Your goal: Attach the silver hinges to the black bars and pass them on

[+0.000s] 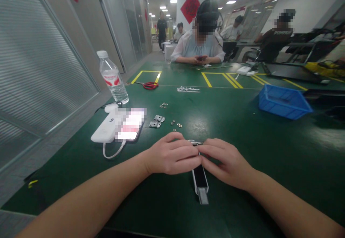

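**Two bare forearms (101,196) reach in over the green bench (280,151)**

Between them lies a slim black-and-white piece (199,178), its grey end tab (203,196) pointing back toward the person. The left hand (172,156) drapes across its far part, fingers curled around it, seemingly to steady it. The right hand (228,160) comes in from the other side, thumb and forefinger grasping at that same far part, where a thin metallic bit (198,143) shows; the exact contact is hidden. Meeting fingertip to fingertip like this probably gives fine control over something so narrow.

Just beyond the hands, small metal rings (180,125) and stacked metal brackets (157,121) sit in loose groups, likely sorted by kind and kept within easy reach. A white power bank (106,128) is cabled to a phone (132,123), both off to the left, perhaps so the lead clears the working spot. The red-handled scissors (150,85) and blue bin (284,102) stand farther out, leaving elbow room. Across the bench, another person (199,47) holds a phone.
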Demonstrator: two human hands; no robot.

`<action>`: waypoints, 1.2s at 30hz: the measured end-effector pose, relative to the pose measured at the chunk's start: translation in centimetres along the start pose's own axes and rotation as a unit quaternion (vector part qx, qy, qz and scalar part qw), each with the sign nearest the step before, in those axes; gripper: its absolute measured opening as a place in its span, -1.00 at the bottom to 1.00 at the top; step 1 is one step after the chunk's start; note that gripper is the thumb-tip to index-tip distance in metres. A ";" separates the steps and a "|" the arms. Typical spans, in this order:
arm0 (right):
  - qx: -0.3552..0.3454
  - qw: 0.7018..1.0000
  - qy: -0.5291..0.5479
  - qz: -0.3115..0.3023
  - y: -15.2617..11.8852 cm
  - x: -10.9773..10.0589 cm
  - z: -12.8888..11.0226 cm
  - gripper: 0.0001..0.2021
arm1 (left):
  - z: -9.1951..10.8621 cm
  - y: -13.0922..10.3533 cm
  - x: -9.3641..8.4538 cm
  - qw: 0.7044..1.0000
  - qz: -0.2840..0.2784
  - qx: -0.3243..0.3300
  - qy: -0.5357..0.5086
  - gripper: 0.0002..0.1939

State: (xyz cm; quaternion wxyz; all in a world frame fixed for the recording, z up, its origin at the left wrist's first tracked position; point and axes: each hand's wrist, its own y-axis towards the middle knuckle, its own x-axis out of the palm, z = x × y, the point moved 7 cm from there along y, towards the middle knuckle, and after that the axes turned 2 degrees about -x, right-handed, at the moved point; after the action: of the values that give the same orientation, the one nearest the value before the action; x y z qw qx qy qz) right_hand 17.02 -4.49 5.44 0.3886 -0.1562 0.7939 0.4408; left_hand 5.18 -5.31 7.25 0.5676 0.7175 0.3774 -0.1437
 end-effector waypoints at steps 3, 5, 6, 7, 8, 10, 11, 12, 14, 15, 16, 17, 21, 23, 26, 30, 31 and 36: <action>0.002 1.000 -0.010 0.011 0.0 -0.3 0.0 -0.84 | 0.0 0.0 -0.1 1.000 -0.006 -0.003 0.006 -0.83; 0.004 1.000 -0.020 0.015 0.0 -0.4 0.0 -0.84 | 0.0 0.0 -0.1 1.000 -0.010 -0.002 0.001 -0.83; 0.004 1.000 -0.024 0.017 0.0 -0.4 0.0 -0.83 | 0.0 -0.1 -0.1 1.000 -0.013 -0.001 -0.002 -0.83; 0.003 0.999 -0.027 0.019 0.0 -0.4 0.0 -0.83 | 0.0 -0.1 -0.1 1.000 -0.017 0.000 -0.006 -0.84; 0.001 0.999 -0.029 0.021 0.1 -0.5 0.0 -0.83 | 0.0 -0.1 0.0 1.000 -0.023 0.001 -0.009 -0.85; -0.005 0.999 -0.029 0.024 0.1 -0.5 0.0 -0.84 | 0.1 -0.1 0.1 0.999 -0.035 0.004 -0.015 -0.85; -0.006 0.999 -0.028 0.024 0.1 -0.5 0.0 -0.84 | 0.1 -0.1 0.2 0.999 -0.040 0.006 -0.017 -0.85; -0.007 0.999 -0.027 0.025 0.1 -0.5 0.0 -0.85 | 0.1 -0.1 0.2 0.999 -0.041 0.007 -0.019 -0.85; -0.007 0.999 -0.025 0.025 0.1 -0.6 0.0 -0.86 | 0.1 -0.1 0.2 0.999 -0.039 0.007 -0.019 -0.84; -0.007 0.999 -0.023 0.026 0.1 -0.6 0.0 -0.86 | 0.1 -0.1 0.2 0.999 -0.035 0.007 -0.018 -0.83; -0.007 0.999 -0.022 0.026 0.1 -0.6 0.0 -0.87 | 0.2 -0.1 0.2 0.999 -0.030 0.007 -0.018 -0.83; -0.005 0.999 -0.023 0.026 0.2 -0.6 -0.1 -0.87 | 0.2 -0.1 0.2 0.999 -0.027 0.007 -0.016 -0.84; 0.015 0.999 -0.040 0.015 0.1 -0.6 0.4 -0.83 | -0.3 -0.6 0.8 0.999 -0.044 -0.025 -0.014 -0.86; 0.041 0.998 -0.048 0.003 0.0 -0.7 1.2 -0.81 | -1.1 -1.0 1.3 0.995 -0.068 -0.072 -0.023 -0.84; 0.094 0.994 -0.054 -0.026 -0.4 -0.8 2.8 -0.80 | -2.5 -1.8 2.2 0.982 -0.118 -0.136 -0.047 -0.80; 0.155 0.983 -0.063 -0.079 -1.1 -0.6 5.1 -0.82 | -4.1 -2.7 2.9 0.963 -0.163 -0.200 -0.081 -0.81; 0.166 0.980 -0.063 -0.092 -1.2 -0.5 5.5 -0.82 | -4.4 -2.8 3.1 0.957 -0.175 -0.216 -0.083 -0.81; 0.191 0.972 -0.054 -0.125 -1.5 0.1 6.3 -0.83 | -4.9 -3.4 3.8 0.940 -0.218 -0.243 -0.096 -0.82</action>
State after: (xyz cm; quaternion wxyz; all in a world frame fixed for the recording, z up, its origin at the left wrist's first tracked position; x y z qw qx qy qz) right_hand 20.87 -0.14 2.59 0.5059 -0.1530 0.8153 0.2366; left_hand 4.27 0.90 4.00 0.7131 0.4401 0.4917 -0.2364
